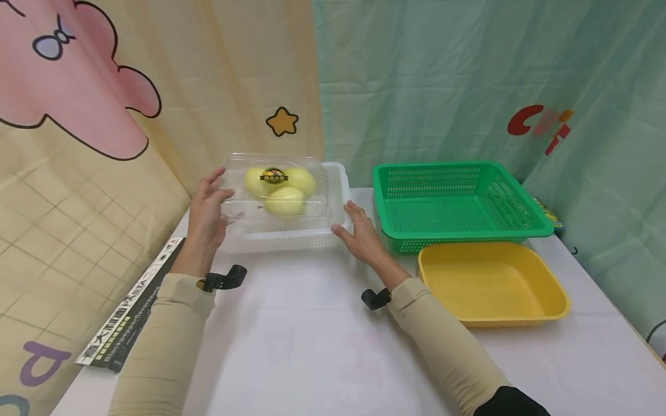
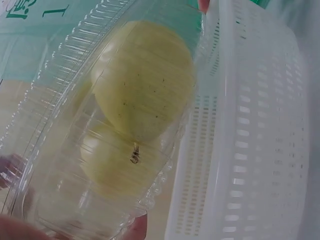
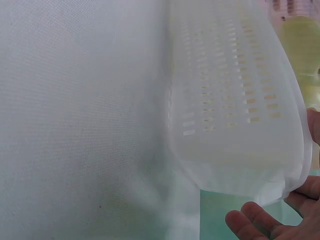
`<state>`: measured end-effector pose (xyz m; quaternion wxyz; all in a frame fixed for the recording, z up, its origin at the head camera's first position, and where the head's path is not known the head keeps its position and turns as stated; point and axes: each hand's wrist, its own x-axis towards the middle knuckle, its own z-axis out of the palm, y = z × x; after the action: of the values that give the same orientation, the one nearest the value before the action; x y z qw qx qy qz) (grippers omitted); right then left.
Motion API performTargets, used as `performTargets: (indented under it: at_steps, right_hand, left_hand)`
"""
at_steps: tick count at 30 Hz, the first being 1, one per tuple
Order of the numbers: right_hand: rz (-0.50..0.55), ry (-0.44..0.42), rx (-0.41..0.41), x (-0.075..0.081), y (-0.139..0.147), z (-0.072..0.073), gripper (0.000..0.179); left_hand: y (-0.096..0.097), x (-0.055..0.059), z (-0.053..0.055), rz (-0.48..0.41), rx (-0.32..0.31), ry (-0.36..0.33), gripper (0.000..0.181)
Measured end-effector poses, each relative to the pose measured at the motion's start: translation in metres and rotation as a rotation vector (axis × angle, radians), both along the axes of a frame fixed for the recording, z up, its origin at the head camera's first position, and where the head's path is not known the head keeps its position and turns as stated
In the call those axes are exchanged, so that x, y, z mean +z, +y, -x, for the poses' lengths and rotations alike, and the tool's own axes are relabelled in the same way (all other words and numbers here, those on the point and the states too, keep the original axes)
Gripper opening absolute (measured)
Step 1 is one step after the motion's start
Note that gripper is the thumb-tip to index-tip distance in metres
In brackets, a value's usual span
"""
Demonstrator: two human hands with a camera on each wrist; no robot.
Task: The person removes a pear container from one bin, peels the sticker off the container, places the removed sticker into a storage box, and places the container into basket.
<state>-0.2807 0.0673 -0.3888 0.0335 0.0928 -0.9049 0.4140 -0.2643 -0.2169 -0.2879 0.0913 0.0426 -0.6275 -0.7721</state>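
In the head view my left hand (image 1: 204,216) holds the left end of a clear plastic fruit box (image 1: 236,190) with a dark label on its lid. Inside are pale yellow-green fruits (image 1: 286,202), one showing a short dark stem in the left wrist view. The fruit box overlaps a white slotted basket (image 1: 276,242) in the head view, close over its opening. My right hand (image 1: 364,234) grips the right front corner of that white basket, thumb over the rim and fingers at the outside in the right wrist view.
To the right of the white basket stands a green slotted basket (image 1: 463,238), with a yellow tub (image 1: 491,283) in front of it. A black and white pasta package (image 1: 135,309) lies along the table's left edge. Printed curtains (image 1: 416,86) hang behind the white-covered table (image 1: 291,346).
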Motion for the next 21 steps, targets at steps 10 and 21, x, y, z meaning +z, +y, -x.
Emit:
performTargets:
  at_steps: [10, 21]
  right_hand:
    - [0.004, 0.004, 0.005, 0.000, 0.002, 0.001, 0.070]
    - [-0.016, 0.006, 0.011, 0.001, 0.002, 0.001, 0.065]
  left_hand:
    - [0.001, 0.007, -0.037, -0.134, -0.020, -0.006, 0.054]
    - [0.000, -0.005, -0.075, -0.208, -0.058, 0.043, 0.053]
